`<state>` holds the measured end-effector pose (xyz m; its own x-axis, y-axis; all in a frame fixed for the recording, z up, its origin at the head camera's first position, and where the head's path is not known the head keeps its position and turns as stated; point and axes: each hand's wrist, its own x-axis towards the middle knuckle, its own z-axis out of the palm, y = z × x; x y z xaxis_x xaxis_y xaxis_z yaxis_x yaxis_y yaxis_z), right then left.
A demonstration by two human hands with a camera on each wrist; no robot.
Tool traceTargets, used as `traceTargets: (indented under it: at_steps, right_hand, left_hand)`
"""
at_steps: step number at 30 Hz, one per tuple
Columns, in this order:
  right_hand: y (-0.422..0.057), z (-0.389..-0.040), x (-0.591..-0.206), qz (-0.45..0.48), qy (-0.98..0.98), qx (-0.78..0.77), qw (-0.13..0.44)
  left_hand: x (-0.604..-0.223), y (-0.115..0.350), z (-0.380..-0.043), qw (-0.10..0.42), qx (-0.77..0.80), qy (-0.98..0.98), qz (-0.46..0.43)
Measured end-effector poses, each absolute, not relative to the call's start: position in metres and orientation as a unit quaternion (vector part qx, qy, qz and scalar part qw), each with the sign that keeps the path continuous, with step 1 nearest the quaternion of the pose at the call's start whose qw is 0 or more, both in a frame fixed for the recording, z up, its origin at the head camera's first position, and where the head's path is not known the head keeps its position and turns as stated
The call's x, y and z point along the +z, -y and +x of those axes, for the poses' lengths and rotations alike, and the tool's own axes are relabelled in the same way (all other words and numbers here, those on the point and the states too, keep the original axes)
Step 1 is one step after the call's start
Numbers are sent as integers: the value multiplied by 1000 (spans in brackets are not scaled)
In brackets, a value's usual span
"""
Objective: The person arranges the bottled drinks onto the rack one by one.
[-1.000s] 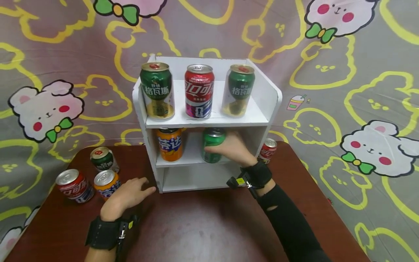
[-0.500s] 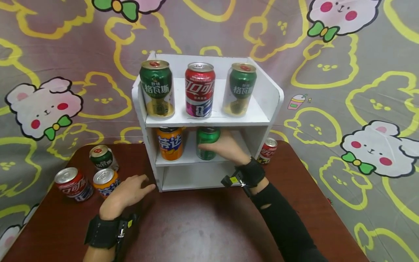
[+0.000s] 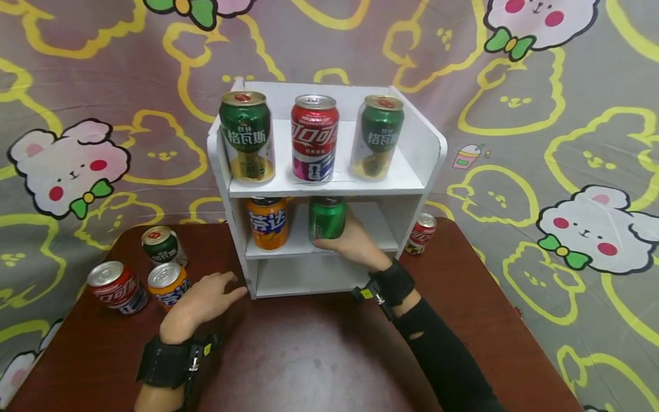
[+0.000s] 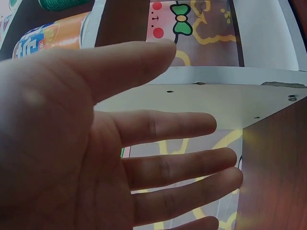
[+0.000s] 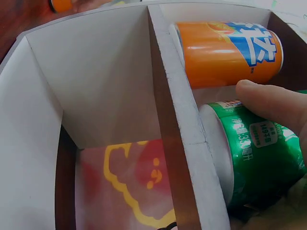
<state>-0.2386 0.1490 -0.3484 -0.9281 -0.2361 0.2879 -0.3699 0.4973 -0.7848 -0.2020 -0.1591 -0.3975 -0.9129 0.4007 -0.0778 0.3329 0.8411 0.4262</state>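
Note:
A green soda can (image 3: 327, 217) stands upright on the middle shelf, to the right of an orange soda can (image 3: 268, 223). My right hand (image 3: 355, 243) grips this green can from its right side. In the right wrist view, the thumb lies along the green can (image 5: 261, 148), and the other fingers are mostly hidden. My left hand (image 3: 206, 303) hovers just left of the shelf unit's lower corner, holding nothing. The left wrist view shows its fingers (image 4: 168, 167) straight and spread.
The white shelf unit (image 3: 329, 187) carries two green-and-gold cans (image 3: 247, 137) and a red cola can (image 3: 315, 137) on top. On the table (image 3: 309, 355), a red can (image 3: 118, 289), a green can (image 3: 163, 246) and an orange can (image 3: 167, 284) stand left; another red can (image 3: 421, 233) stands right.
The green can has shifted slightly left on the middle shelf with my right hand. My right thumb has slid lower on the can. The left hand has hardly moved.

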Motion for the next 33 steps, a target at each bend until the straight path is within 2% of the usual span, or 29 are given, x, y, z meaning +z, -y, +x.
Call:
traceTargets:
  at_steps: [10,17,25,33]
  right_hand:
    - [-139,-228,-330,189,849,492,47]
    - [-143,-249,-349,191,860,467,75]
    - [-139,-244,-354,165,872,450,102]
    - [-127,-238,-360,117,884,425,155]
  left_hand:
    - [-396,159,-206,87,201,-956,193]
    - [-395,158,-208,83,203,-955,199]
    - [-396,159,-206,88,203,-955,198]
    - [-395,164,-202,104,203,-957,181]
